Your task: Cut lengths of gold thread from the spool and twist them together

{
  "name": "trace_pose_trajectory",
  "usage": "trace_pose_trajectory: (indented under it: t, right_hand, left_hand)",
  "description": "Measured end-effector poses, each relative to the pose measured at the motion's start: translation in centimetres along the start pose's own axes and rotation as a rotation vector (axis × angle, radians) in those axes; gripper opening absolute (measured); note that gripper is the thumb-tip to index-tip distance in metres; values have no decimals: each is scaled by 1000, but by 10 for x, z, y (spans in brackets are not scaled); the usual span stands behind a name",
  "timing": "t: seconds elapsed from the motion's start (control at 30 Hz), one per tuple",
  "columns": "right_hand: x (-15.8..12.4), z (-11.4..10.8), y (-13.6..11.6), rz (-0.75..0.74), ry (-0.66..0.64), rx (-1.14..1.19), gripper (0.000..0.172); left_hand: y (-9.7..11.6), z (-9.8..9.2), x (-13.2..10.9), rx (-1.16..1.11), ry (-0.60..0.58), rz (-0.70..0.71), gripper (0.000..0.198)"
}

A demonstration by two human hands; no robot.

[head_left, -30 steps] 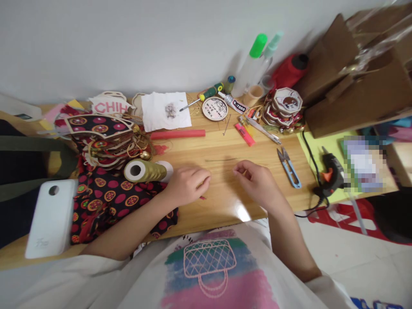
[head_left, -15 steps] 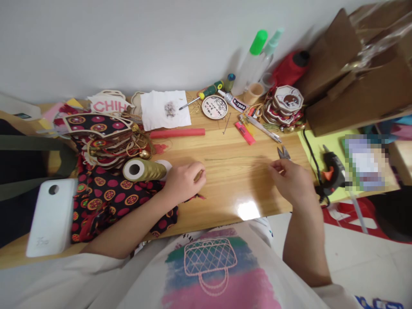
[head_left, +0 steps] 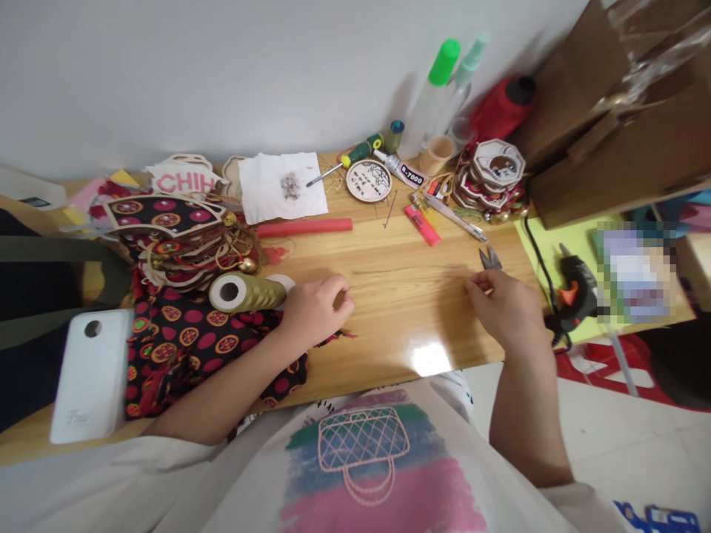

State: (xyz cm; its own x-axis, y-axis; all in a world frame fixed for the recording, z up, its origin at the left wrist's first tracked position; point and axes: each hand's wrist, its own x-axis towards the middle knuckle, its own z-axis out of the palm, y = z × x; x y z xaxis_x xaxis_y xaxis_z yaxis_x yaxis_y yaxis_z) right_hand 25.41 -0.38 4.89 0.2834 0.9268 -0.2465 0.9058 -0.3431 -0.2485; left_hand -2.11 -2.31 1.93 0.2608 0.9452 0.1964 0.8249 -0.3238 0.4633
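Note:
My left hand is closed in a loose pinch beside a spool of olive-gold thread, its wrist over black fabric with a red and orange print. What the fingertips hold, if anything, is too small to make out. Across the wood my right hand pinches thumb against forefinger. The blades of small snips stick out past its knuckles; their handles are hidden, so I cannot tell whether the hand grips them. A faint thread-like line runs between the two hands, its ends unclear.
Along the wall stand a screwdriver, a glue tube, bottles and a stack of octagonal ornaments. A pink lighter lies mid-table. At right are a glue gun and a cardboard box; at left, a white power bank.
The view has shifted very slightly. Both hands keep practically the same places and closed poses, and nothing on the table has visibly moved.

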Motion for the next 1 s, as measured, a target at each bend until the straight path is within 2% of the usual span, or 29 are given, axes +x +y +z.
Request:
trace_pose_trajectory:
  t: [0.37,0.7,1.0]
  right_hand:
    - [2,4,-10,-34,19,19,17]
    - [5,7,-10,-7,52,62,15]
    - [6,8,-5,-29,32,124,15]
  left_hand:
    - [0,1,-1,61,15,-17,10]
    - [2,-1,0,214,-123,-122,13]
    - [2,0,0,211,-120,-132,13]
